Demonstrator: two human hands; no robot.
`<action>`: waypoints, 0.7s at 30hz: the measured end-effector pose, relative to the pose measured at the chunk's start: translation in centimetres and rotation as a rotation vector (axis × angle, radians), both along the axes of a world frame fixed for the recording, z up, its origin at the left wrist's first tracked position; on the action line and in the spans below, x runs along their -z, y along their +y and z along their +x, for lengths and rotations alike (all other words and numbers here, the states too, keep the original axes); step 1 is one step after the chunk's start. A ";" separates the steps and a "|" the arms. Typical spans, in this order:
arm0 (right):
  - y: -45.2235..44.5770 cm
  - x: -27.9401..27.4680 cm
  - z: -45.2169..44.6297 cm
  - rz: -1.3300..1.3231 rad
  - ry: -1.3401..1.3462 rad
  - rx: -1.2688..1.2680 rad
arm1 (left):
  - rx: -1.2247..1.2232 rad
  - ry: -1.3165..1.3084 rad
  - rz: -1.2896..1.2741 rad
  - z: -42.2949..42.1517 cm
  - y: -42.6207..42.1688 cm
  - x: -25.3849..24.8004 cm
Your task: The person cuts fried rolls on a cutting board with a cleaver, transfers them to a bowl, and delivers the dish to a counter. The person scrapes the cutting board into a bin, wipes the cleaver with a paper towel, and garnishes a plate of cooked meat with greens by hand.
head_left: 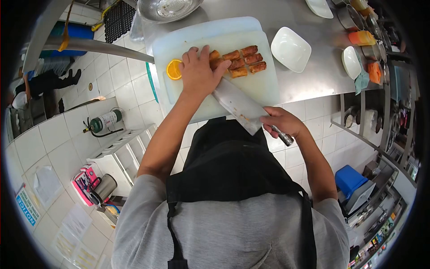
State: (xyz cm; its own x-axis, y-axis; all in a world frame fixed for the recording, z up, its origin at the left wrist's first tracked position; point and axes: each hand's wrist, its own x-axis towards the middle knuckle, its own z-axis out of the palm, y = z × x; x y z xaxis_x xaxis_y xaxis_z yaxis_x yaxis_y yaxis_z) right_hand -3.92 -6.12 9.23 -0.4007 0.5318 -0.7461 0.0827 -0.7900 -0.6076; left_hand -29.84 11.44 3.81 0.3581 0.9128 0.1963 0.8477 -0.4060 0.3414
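On a pale cutting board lie several browned, crisp-looking rolls, cut into short pieces. My left hand rests at the left end of these pieces, its fingers spread and its thumb against them. Part of the nearest rolls is hidden under it. Just left of that hand sits a cut orange, its round face up. My right hand is closed around the metal handle of a cleaver. The wide blade slants over the board's near edge, its far end close to my left thumb, with small crumbs on it.
The board is on a steel table. Right of it stands a white square bowl; a metal bowl is at the far left. Sauce bottles and pots line the right side. A person is at the far left.
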 end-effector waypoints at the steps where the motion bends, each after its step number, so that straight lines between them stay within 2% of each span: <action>1: 0.5 0.1 -0.6 0.025 -0.005 0.013 | -0.026 0.053 -0.018 0.4 -0.1 0.2; 7: 2.6 1.4 -4.1 0.145 0.018 0.039 | -0.130 0.005 -0.092 0.7 -0.3 -0.7; 13: 2.0 -0.4 -3.7 0.161 0.010 0.101 | -0.113 -0.072 0.020 2.1 -0.7 -2.3; 16: 0.8 -2.3 -1.4 0.197 -0.037 0.155 | -0.032 -0.121 0.078 5.6 -0.3 -3.9; 21: -1.8 -2.8 3.6 0.173 -0.009 0.461 | 0.143 -0.150 -0.022 15.2 0.9 -5.7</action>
State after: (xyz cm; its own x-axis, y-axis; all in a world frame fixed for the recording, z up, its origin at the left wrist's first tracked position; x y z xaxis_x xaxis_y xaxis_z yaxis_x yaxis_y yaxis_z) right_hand -0.30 -7.93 12.00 -0.0881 0.7688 -0.6334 -0.2464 -0.6330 -0.7339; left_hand -14.68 12.38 9.48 0.4523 0.8595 0.2381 0.7209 -0.5095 0.4698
